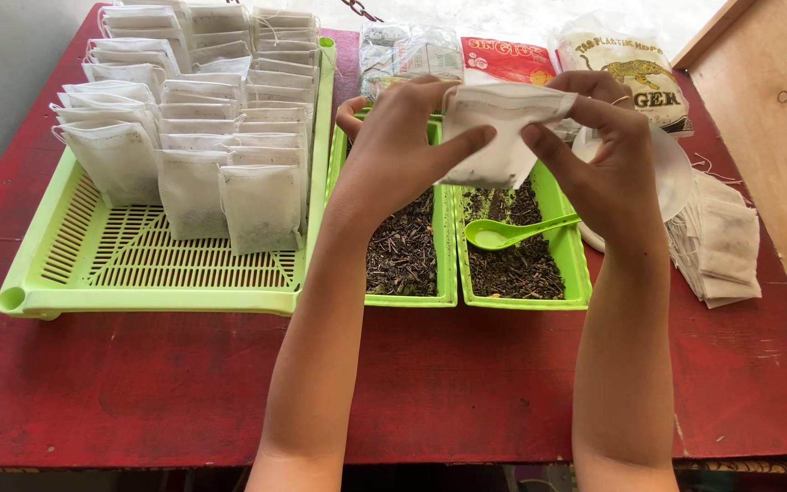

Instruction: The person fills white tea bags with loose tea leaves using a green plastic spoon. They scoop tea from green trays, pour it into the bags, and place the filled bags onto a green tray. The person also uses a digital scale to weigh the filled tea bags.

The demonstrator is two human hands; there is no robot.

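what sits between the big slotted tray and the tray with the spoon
In the head view, a narrow green tray of dark loose tea lies between the slotted tray and the spoon tray.

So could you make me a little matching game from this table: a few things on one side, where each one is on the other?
Things:
1. white pouch
2. green spoon
3. filled pouches in rows
4. stack of flat empty pouches

Places:
A. on the slotted green tray at the left
B. on the red table, at its right edge
C. held between the left hand and right hand
D. lying on loose dried leaves in a small green tray

Pairs: 1-C, 2-D, 3-A, 4-B
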